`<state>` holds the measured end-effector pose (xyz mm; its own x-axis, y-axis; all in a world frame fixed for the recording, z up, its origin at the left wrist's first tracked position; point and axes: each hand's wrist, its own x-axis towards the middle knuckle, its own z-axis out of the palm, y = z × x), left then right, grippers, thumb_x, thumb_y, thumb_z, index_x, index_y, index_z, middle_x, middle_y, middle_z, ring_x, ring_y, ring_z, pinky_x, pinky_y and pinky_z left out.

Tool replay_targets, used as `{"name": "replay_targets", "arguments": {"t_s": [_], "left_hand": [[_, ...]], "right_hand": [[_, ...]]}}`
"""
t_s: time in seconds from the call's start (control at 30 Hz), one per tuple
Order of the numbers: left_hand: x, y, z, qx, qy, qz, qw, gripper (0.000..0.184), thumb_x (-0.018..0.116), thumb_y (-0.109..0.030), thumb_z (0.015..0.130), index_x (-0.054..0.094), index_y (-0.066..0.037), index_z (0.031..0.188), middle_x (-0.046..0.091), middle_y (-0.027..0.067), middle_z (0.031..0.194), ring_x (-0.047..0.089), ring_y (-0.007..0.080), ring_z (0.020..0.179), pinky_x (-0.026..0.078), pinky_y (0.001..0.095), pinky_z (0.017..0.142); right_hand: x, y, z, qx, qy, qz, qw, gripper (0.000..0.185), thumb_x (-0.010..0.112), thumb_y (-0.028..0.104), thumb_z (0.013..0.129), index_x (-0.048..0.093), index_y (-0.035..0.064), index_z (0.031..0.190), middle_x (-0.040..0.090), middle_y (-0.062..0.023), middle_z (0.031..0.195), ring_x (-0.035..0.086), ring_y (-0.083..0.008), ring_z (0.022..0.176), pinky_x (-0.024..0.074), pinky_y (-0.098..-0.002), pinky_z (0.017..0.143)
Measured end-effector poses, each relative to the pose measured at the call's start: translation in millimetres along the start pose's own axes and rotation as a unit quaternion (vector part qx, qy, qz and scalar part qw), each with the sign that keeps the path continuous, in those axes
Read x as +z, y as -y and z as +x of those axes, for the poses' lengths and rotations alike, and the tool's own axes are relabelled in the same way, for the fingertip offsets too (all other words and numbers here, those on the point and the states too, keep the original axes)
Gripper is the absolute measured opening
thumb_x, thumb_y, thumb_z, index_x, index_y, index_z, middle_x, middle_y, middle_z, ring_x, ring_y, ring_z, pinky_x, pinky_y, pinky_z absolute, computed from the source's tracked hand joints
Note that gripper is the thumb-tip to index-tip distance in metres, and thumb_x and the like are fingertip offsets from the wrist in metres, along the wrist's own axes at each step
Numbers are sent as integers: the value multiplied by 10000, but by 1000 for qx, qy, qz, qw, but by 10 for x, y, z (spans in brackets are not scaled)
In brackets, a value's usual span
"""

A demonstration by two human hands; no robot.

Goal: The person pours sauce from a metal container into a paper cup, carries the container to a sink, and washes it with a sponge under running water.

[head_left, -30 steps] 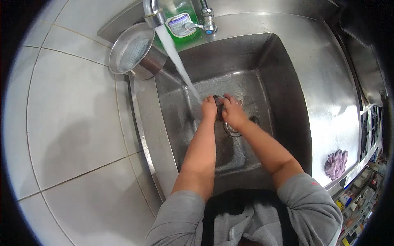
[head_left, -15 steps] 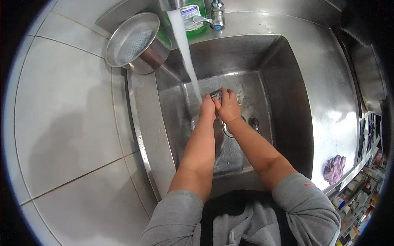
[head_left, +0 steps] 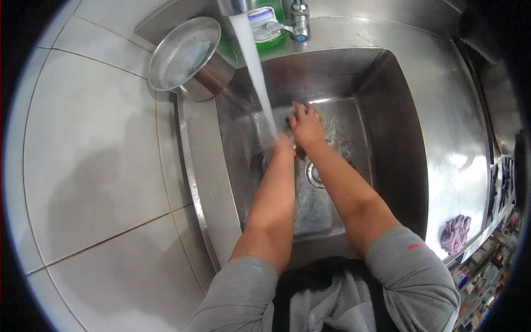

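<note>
The running water (head_left: pixel 255 77) falls onto my left hand (head_left: pixel 283 145), low in the stainless steel sink (head_left: pixel 395 138). Its fingers are curled round something, and a small dark edge shows beside them; splashing hides what it is. A little farther up and to the right, my right hand (head_left: pixel 307 126) is held over the sink floor with its fingers spread, and I see nothing in its grip. Below the hands lies the round drain (head_left: pixel 313 176), partly covered by my right forearm.
A metal pot (head_left: pixel 207 80) with a perforated inside stands on the sink's left back corner. Behind the sink are a green soap bottle (head_left: pixel 266 27) and a tap with a lever (head_left: pixel 298 25). A crumpled purple cloth (head_left: pixel 456 234) lies on the right counter.
My hands were together round a small dark, shiny thing. Now they are apart: the right has moved up and opened, the left has dropped slightly under the stream.
</note>
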<state>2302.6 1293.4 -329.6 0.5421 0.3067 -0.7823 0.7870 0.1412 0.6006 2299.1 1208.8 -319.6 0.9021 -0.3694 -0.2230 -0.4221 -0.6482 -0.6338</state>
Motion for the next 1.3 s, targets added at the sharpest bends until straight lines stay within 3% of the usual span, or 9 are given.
{"name": "replay_targets", "arguments": {"t_s": [0.07,0.4,0.63,0.83,0.93,1.0,1.13,1.23,1.3], "left_hand": [[19,-23,54,-44,7,11,999,500,430,-295,922,442,33,1299,549,187,1185,547,301,1061,475,430,807],[-1,163,348,39,-18,131,990,430,438,-241,906,490,10,1250,594,163,1061,601,282,829,489,391,614],[94,272,467,3,34,-44,998,447,440,-241,884,524,34,1226,604,185,1056,624,304,823,508,420,631],[154,276,441,102,-40,68,992,456,417,-270,892,538,49,1195,605,184,1071,626,287,870,510,404,669],[130,287,623,59,-17,19,998,435,414,-274,894,559,47,1149,608,179,1066,615,282,904,503,402,723],[104,198,586,-3,97,13,995,423,410,-289,899,565,37,1120,612,171,1026,602,275,885,503,384,748],[188,314,284,43,47,0,998,356,405,-252,914,591,23,1040,635,167,955,620,308,840,511,376,722],[206,476,670,227,0,148,963,319,387,-214,929,590,20,1006,640,194,976,622,358,878,506,409,763],[93,409,451,386,-15,570,725,321,370,-202,933,586,32,977,618,239,1029,593,413,954,465,451,858]], "right_hand": [[150,-211,-359,-201,-115,-108,967,402,486,355,907,524,184,1268,404,-147,1391,338,-388,1305,275,-602,1028],[-16,115,90,-18,31,-152,988,356,444,333,928,587,202,1226,359,-87,1447,245,-339,1371,158,-616,1082],[33,-346,-534,-234,-80,-131,960,369,408,340,933,605,178,1199,417,-45,1413,290,-300,1358,211,-570,1079],[-149,184,218,-35,198,-223,954,361,412,317,932,605,135,1177,565,-70,1250,439,-335,1241,294,-553,1035],[-85,-16,-50,-152,117,-230,954,346,426,308,922,637,114,1116,599,-90,1193,492,-329,1184,351,-521,1002],[-14,-290,-409,-325,-161,-26,932,328,439,298,911,681,104,1020,633,-122,1115,510,-315,1162,400,-484,967],[-32,-316,-398,-295,-188,-9,937,311,484,287,884,694,93,1007,652,-132,1050,510,-334,1153,437,-445,922],[-144,-71,117,-108,50,-121,986,347,460,311,896,701,67,945,651,-158,1003,549,-352,1087,460,-429,905],[-128,-28,276,5,149,-125,981,353,470,328,889,697,65,952,651,-162,976,569,-365,1041,477,-408,881]]}}
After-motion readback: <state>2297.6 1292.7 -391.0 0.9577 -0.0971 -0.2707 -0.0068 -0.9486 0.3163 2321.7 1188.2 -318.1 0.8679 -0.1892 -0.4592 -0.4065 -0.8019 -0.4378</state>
